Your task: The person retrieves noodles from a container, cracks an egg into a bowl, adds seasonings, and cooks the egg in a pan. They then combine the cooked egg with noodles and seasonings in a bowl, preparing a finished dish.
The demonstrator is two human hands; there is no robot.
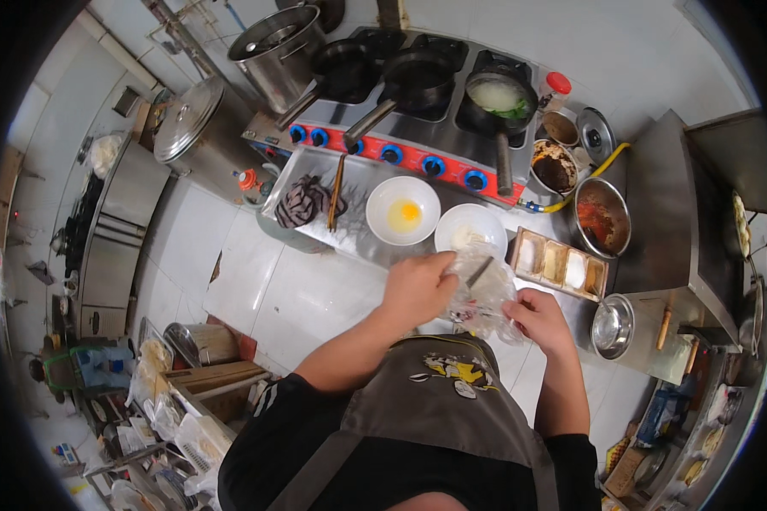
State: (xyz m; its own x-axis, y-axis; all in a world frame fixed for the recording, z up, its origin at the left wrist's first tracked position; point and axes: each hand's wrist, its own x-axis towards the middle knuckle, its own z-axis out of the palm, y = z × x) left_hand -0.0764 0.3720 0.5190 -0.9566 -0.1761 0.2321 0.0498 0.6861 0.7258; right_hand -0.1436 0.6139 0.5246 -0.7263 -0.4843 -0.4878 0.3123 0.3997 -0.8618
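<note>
A clear plastic bag (491,295) is stretched between my two hands, with a dark utensil handle (480,272) showing in it or through it. My left hand (418,285) grips the bag's left side; my right hand (539,317) pinches its right side. Just beyond the bag stands a white bowl (457,220) with pale powder inside, its near rim partly covered by the plastic. To its left, another white bowl (383,233) holds a cracked raw egg with a yellow yolk. What else the bag contains is hard to tell.
Behind the steel counter (358,172) is a gas stove (415,137) with pans; the right saucepan (502,102) holds noodles or similar and greens. Chopsticks (337,195) and a striped cloth (303,203) lie left. A seasoning box (559,263) and sauce pot (602,217) stand right.
</note>
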